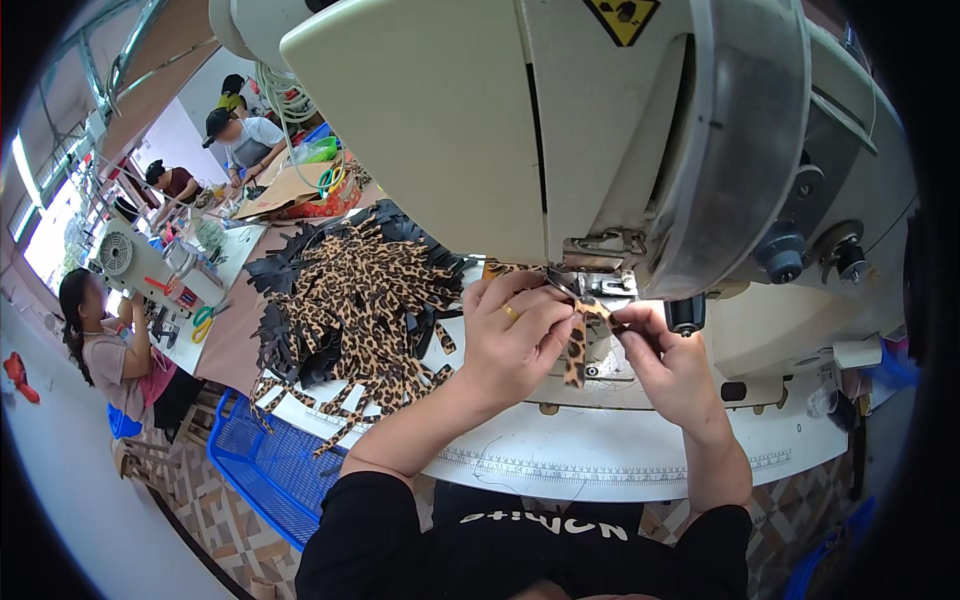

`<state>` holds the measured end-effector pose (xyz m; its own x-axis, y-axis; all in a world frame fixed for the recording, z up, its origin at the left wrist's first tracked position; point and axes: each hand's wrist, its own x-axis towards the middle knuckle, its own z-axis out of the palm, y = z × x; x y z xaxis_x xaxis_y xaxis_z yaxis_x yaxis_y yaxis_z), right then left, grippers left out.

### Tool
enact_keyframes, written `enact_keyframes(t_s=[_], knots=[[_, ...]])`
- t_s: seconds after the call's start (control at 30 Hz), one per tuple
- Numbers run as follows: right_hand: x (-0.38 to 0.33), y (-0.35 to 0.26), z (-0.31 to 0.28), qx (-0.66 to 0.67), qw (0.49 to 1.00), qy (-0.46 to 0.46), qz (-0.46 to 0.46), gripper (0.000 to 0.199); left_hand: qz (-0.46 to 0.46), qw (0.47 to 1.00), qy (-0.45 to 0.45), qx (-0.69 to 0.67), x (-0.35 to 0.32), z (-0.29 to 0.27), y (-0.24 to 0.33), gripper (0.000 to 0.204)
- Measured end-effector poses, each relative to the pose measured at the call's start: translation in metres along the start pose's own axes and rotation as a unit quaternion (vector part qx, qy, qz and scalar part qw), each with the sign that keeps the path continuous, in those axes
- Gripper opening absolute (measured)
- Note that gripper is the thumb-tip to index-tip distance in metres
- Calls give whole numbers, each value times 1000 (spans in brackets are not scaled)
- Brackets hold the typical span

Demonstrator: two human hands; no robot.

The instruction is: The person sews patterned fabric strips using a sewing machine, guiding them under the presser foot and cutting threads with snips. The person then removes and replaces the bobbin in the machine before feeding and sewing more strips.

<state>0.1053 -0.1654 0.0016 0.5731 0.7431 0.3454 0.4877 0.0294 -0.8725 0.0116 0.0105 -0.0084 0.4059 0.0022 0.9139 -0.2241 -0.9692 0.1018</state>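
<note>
A leopard-print fabric strip (577, 352) hangs below the needle area of a large cream sewing machine (430, 130). My left hand (515, 335) pinches the strip from the left, close to the metal presser foot (600, 265); a gold ring is on one finger. From the right, my right hand (665, 365) pinches another part of the strip between thumb and fingers. Both hands are just in front of the machine's needle area. To the left lies a big pile of leopard-print and black strips (365, 270), some dangling over the white table's edge.
A blue plastic basket (270, 470) stands below the table at the left. Yellow-handled scissors (203, 323) lie on the neighbouring table, near another sewing machine (125, 255). Several people work at the left and back. A measuring scale (620, 465) runs along the table's front edge.
</note>
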Motion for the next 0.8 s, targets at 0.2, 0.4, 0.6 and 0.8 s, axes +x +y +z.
enact_keyframes(t_s=[0.2, 0.4, 0.6, 0.8], knots=[[-4, 1, 13, 154, 986, -12, 67, 21, 50, 998, -36, 22, 0, -11, 3, 22], [-7, -1, 32, 198, 978, -20, 67, 31, 129, 988, -78, -16, -4, 0, -7, 27], [-7, 1, 33, 131, 991, -38, -5, 35, 136, 977, -81, -145, -3, 3, -32, 29], [-5, 4, 31, 75, 996, -25, -34, 34, 145, 974, -76, -154, -2, 6, -26, 27]])
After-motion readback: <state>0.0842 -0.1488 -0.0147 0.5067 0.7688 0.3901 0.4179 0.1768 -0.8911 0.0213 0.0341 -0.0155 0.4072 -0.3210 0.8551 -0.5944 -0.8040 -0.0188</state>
